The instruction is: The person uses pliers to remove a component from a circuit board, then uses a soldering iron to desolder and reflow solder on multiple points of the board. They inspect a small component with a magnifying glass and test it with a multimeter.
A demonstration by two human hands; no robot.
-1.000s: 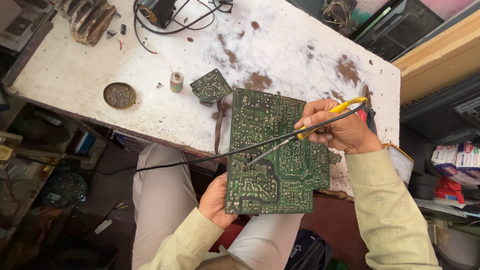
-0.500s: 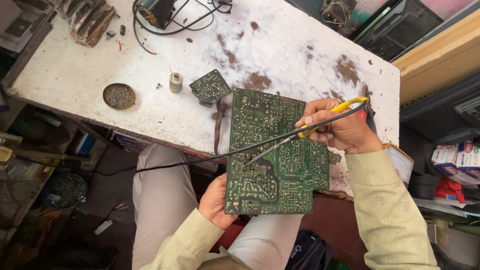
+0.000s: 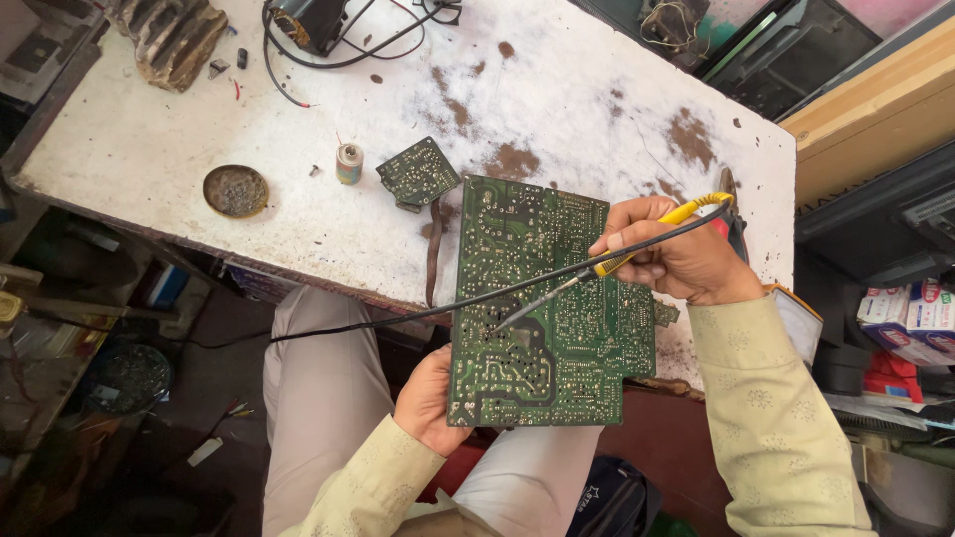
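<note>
left hand gripping near-left corner of green circuit board, fingers curled behind it, thumb in front. board propped on near edge of white workbench, solder side up. right hand pinching yellow-handled soldering iron pen-style, tip touching board centre-left. looks light, stiff, fragile: best held by edges only. small board and round tin far left.

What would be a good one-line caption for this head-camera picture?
Right hand touches a yellow-handled soldering iron to a green circuit board steadied by the left hand at a worn white workbench.
</note>
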